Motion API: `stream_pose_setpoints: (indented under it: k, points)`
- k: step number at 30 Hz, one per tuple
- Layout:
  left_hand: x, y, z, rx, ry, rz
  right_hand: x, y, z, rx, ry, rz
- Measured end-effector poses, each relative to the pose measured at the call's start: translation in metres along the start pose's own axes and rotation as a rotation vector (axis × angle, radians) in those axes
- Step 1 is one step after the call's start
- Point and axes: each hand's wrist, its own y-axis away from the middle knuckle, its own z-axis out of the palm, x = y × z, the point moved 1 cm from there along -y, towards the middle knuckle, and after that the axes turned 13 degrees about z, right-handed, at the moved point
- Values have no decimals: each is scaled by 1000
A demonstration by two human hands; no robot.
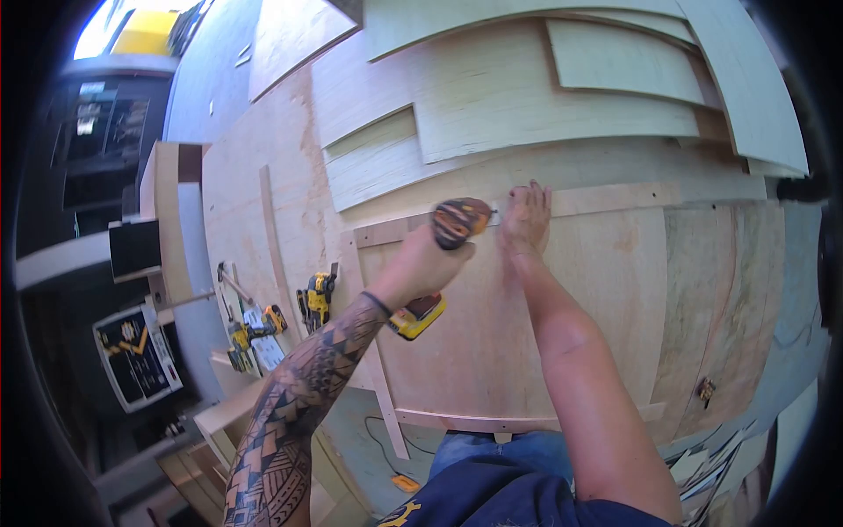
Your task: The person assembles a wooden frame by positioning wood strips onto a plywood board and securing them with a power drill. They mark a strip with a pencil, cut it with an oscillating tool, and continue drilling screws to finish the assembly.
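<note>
My left hand [420,265] is wrapped round the handle of a cordless drill [460,222], blurred at its head. The drill's yellow battery [418,318] shows below my wrist. Its nose points right, at a thin wooden strip [606,200] along the far edge of a plywood panel [474,342]. Just right of the drill's tip, my right hand [527,218] lies flat on that strip, fingers stretched away from me. I cannot make out whether the tip touches the wood or a screw. Another strip [373,360] runs down the panel's left side.
Cut plywood pieces [615,66] overlap on the far part of the work surface. Yellow-black power tools [318,300] and a yellow drill [263,325] sit to the left, near a loose strip [274,237]. A small object [706,391] lies on the right-hand boards. Offcuts [716,474] fill the lower right.
</note>
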Motion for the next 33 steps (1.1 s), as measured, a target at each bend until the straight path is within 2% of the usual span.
stream_pose_setpoints:
  k: [1, 3, 4, 6, 9, 10, 12, 14, 15, 16, 17, 19, 22, 24, 27, 29, 31, 33]
  points:
    - [-1, 1, 3, 65, -113, 137, 0, 0, 2, -9, -8, -42]
    - [11, 5, -6, 21, 55, -80, 3, 1, 7, 61, 30, -7]
    - [1, 3, -3, 51, 76, -86, 2, 0, 11, 55, 31, -44]
    - [-19, 0, 12, 140, -35, 132, 7, 0, 12, 105, 7, -40]
    - [-21, 9, 14, 125, 47, 47, 4, 4, 3, 175, 9, -111]
    - [-23, 12, 14, 136, 142, 62, 13, 4, 0, 179, 20, -137]
    - [-35, 38, 18, 132, 447, -54, 25, -2, 3, 107, 20, -133]
    - [-72, 72, 51, 414, 546, 138, 27, -9, 9, 126, 65, -79]
    - [-91, 94, 62, 492, 576, 166, 40, -18, 21, 199, 126, -216]
    - [-108, 124, 75, 560, 598, 209, 37, -18, 18, 166, 261, -219]
    - [-127, 148, 91, 596, 603, 163, 27, -16, 10, 133, 314, -235]
    - [-158, 185, 124, 770, 635, 430, 21, -13, 8, 105, 370, -270]
    - [-209, 206, 178, 858, 480, 509, 38, -35, 21, 14, 416, -287]
    - [-222, 213, 194, 855, 543, 547, 52, -55, 30, -98, 477, -235]
    - [-226, 218, 201, 889, 560, 652, 77, -82, 30, -124, 520, -391]
    - [-229, 211, 204, 831, 569, 550, 118, -86, 54, 88, 475, -450]
    - [-232, 210, 202, 799, 606, 562, 106, 3, 44, 144, 403, -246]
    - [-236, 223, 194, 740, 575, 652, 61, 125, 11, 22, 594, -86]
